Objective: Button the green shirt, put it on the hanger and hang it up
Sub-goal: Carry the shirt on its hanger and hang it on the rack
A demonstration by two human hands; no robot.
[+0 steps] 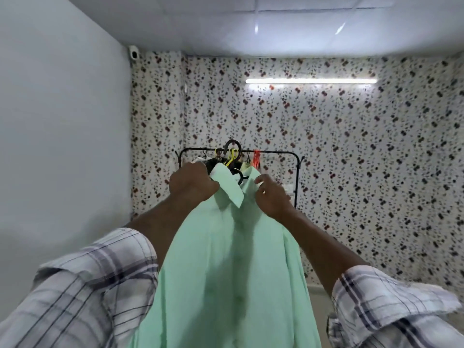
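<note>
The green shirt (226, 259) hangs on the black hanger (234, 149) in front of the clothes rack (276, 153), the left hand (192, 183) and the right hand (272, 197) each closed on a shoulder near the collar, so I judge hanging is the present step: next, its hook must go over the rack's bar.

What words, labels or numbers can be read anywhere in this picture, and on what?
None can be read.
The green shirt shows no label or print.
The patterned wall carries only flower-like spots, no writing.
The clothes rack and its hangers bear no legible marks.
</note>
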